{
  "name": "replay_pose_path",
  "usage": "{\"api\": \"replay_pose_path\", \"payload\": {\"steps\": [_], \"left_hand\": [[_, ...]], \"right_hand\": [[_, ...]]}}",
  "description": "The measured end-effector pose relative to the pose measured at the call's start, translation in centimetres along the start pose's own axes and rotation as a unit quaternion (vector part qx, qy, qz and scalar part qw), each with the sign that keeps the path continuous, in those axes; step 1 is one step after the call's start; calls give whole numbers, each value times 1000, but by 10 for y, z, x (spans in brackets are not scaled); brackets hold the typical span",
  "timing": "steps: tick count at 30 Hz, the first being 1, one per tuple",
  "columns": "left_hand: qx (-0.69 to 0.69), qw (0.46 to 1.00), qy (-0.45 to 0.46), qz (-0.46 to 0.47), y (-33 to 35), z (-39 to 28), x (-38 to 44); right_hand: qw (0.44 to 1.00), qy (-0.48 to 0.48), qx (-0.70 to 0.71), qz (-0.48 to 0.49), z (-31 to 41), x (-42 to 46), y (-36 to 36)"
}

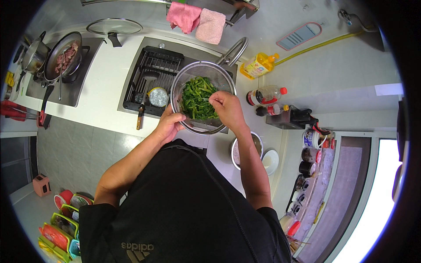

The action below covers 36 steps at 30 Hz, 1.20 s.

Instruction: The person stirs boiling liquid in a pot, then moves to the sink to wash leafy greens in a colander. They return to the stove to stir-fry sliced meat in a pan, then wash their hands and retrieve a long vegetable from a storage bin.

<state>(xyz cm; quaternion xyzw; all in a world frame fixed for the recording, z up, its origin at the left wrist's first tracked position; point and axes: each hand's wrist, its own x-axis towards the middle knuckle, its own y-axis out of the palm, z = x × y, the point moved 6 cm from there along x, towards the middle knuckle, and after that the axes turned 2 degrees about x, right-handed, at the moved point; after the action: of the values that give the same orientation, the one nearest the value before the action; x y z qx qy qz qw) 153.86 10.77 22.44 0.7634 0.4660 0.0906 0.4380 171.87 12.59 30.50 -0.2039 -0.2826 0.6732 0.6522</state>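
My left hand (170, 125) grips the near left rim of a round metal strainer bowl (227, 77), held over the sink. Cooked-looking leafy greens (199, 95) lie in the bowl. My right hand (227, 107) is above the greens at their right side, its thumb and fingers pinched together; a small pale bit shows at the fingertips, too small to name. Behind the bowl stands the curved metal faucet (238, 49). Left of the bowl, a black dish rack (164, 54) in the sink holds a slotted turner (140, 115) and a foil-like round item (158, 97).
A frying pan (51, 65) with chopped meat sits on the stove at left, a glass lid (115, 26) beside it. Dish soap (256, 65) and sauce bottles (266, 95) line the right wall. A metal bowl (258, 141) and a white dish (271, 162) lie near my right forearm.
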Motion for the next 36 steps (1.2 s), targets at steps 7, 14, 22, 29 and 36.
{"api": "replay_pose_path", "payload": {"steps": [7, 14, 22, 29, 36], "left_hand": [[-7, 1000, 2, 3, -4, 4, 2], [-15, 1000, 8, -3, -5, 3, 2], [-17, 1000, 9, 6, -12, 0, 0], [-24, 998, 39, -30, -38, -22, -1], [-48, 991, 112, -62, -71, -77, -10]], "right_hand": [[999, 35, 30, 15, -4, -2, -1], [997, 45, 60, 10, -6, -3, -3], [992, 97, 84, -2, -5, -10, -11], [943, 137, 290, -88, -50, -30, -22], [923, 268, 257, -102, -109, -54, 24]]}}
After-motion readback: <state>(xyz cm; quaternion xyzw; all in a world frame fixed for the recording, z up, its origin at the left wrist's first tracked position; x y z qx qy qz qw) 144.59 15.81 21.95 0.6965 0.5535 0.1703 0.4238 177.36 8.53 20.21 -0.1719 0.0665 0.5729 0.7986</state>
